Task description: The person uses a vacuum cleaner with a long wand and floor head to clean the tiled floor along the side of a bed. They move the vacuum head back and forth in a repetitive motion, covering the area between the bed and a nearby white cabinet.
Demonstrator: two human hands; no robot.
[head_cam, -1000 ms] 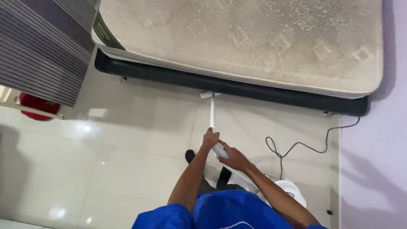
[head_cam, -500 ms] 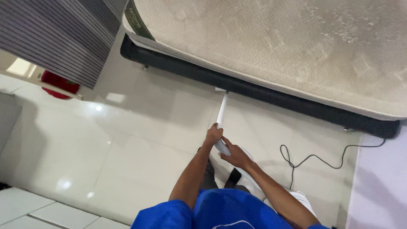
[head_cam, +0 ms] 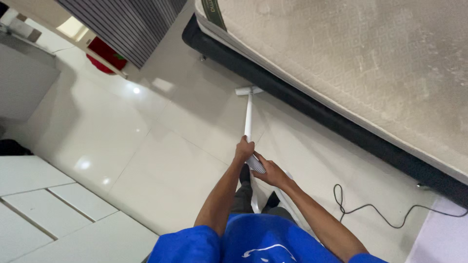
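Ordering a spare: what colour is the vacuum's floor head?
White floor head, clearest in the head view.

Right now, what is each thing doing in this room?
Left hand: closed around the white vacuum wand.
Right hand: gripping the ribbed hose.
Floor nozzle: flat on the tiled floor, beside the black bed base.
Mattress: bare, lying on the base.
Black cord: loose and curled on the floor.

White tiled floor (head_cam: pixel 161 160) with black cable (head_cam: pixel 375 214)
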